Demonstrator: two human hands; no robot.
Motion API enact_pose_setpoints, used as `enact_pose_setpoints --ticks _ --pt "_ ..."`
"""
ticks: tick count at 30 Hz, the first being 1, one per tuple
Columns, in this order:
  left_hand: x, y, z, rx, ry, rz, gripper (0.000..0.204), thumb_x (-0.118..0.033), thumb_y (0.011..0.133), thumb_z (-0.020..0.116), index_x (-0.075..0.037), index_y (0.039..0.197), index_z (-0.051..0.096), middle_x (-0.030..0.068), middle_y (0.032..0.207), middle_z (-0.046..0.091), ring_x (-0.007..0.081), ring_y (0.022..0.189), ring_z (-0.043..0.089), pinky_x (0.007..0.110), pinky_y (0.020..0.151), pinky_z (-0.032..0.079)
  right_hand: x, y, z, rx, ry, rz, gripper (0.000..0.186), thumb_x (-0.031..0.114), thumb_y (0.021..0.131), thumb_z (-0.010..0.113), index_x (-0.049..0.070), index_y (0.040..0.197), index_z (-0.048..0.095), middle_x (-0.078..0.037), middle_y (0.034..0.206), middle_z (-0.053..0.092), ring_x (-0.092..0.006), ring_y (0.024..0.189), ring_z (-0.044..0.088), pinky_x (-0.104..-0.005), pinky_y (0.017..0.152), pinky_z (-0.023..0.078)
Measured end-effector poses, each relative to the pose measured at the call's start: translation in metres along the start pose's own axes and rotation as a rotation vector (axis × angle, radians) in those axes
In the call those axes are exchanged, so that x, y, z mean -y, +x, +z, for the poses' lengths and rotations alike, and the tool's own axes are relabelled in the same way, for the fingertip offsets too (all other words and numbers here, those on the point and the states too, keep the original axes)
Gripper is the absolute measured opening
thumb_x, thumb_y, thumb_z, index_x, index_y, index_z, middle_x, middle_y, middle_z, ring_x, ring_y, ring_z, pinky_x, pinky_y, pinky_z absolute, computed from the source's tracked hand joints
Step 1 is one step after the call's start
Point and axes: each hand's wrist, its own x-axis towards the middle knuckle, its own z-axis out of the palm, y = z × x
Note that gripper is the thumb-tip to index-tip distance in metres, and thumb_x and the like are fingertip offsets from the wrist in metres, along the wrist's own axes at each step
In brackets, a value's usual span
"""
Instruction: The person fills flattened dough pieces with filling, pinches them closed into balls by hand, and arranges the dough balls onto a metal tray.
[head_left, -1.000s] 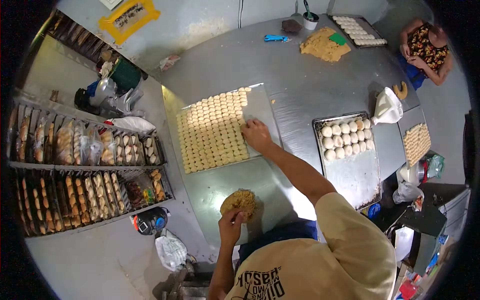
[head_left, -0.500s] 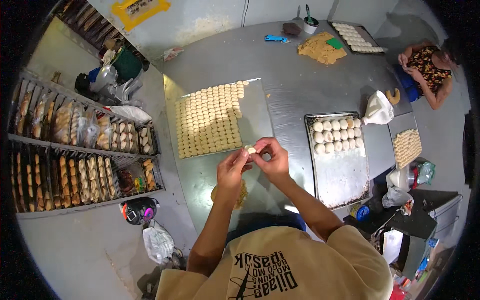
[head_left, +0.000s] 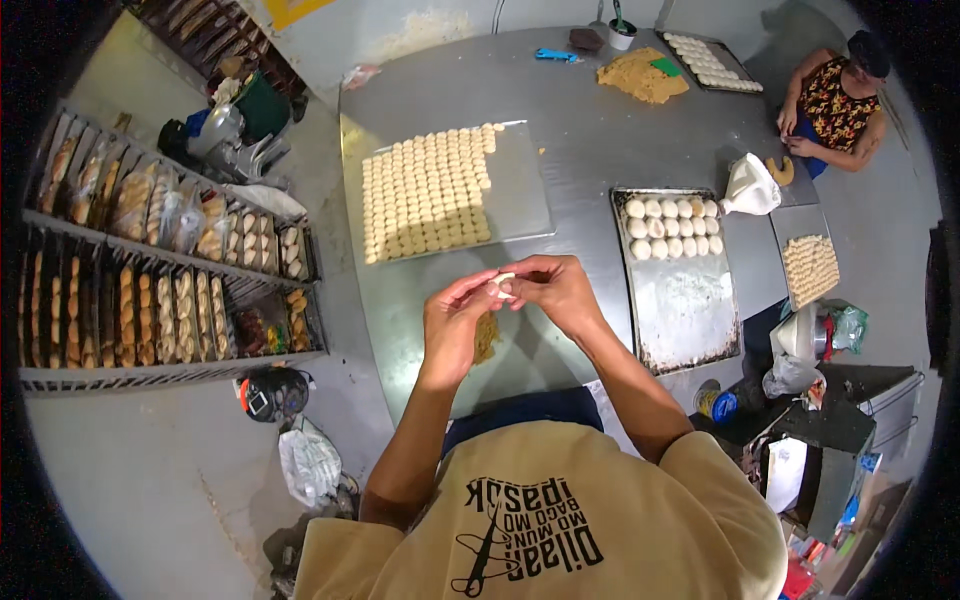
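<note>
"Which step?"
"Shaping, seemingly — left hand (head_left: 452, 325) and right hand (head_left: 565, 297) pinch a dough piece (head_left: 506, 284) between their fingers (head_left: 542, 264), above the desk (head_left: 582, 140)."
"And next?"
"Likely calls for gentle — even — pressing."

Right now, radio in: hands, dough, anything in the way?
Left hand, right hand: both on small dough piece. Brown mound partly hidden by left hand. Nothing visibly obstructing.

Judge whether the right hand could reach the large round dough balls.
Probably yes: nothing visible blocks the right hand from the large round dough balls, though it holds a small pale dough piece.
</note>
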Motion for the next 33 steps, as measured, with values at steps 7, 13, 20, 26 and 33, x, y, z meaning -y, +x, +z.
enact_pose_setpoints --ticks 7,13,20,26,33 --pt "0.008 -0.033 -0.043 -0.004 -0.262 -0.105 0.026 0.000 0.107 0.067 0.008 0.131 0.068 0.0135 0.121 0.076 0.0209 0.105 0.073 0.038 0.096 0.060 -0.052 -0.014 0.063 -0.103 0.025 -0.051 0.023 -0.001 0.098 0.080 -0.008 0.119 0.076 -0.013 0.101 0.080 -0.0166 0.087 0.076 -0.0299 0.075 0.063" --pt "0.014 -0.042 -0.107 0.010 -0.385 -0.071 0.015 -0.002 0.107 0.066 0.006 0.118 0.072 0.0160 0.121 0.076 0.0262 0.111 0.074 0.042 0.105 0.059 -0.065 -0.022 0.087 -0.025 0.066 0.028 0.030 0.004 0.099 0.078 -0.003 0.128 0.074 -0.010 0.094 0.076 -0.0216 0.079 0.075 -0.0350 0.076 0.063" --pt "0.031 -0.082 -0.171 -0.207 -0.094 -0.077 0.028 -0.002 0.103 0.071 0.005 0.130 0.070 0.0186 0.117 0.076 0.0299 0.105 0.077 0.045 0.096 0.064 -0.199 -0.059 0.038 0.088 -1.209 -0.617 0.060 0.008 0.082 0.086 0.006 0.141 0.072 -0.011 0.138 0.071 -0.0332 0.132 0.062 -0.0426 0.110 0.054" --pt "0.072 -0.113 -0.178 -0.189 -0.019 -0.279 0.028 -0.007 0.104 0.075 0.005 0.129 0.069 0.0160 0.113 0.077 0.0271 0.100 0.077 0.042 0.091 0.064 -0.216 -0.054 0.045 0.138 -1.529 -0.723 0.060 0.015 0.094 0.070 0.006 0.153 0.062 -0.011 0.157 0.060 -0.0303 0.146 0.052 -0.0470 0.121 0.044" --pt "0.081 -0.101 -0.161 -0.184 -0.064 -0.294 0.023 -0.008 0.106 0.073 0.004 0.126 0.071 0.0147 0.112 0.077 0.0255 0.099 0.076 0.041 0.088 0.064 -0.222 -0.040 0.043 0.219 -1.596 -0.738 0.046 0.017 0.096 0.064 0.003 0.139 0.068 -0.008 0.136 0.066 -0.0277 0.134 0.057 -0.0442 0.115 0.046"
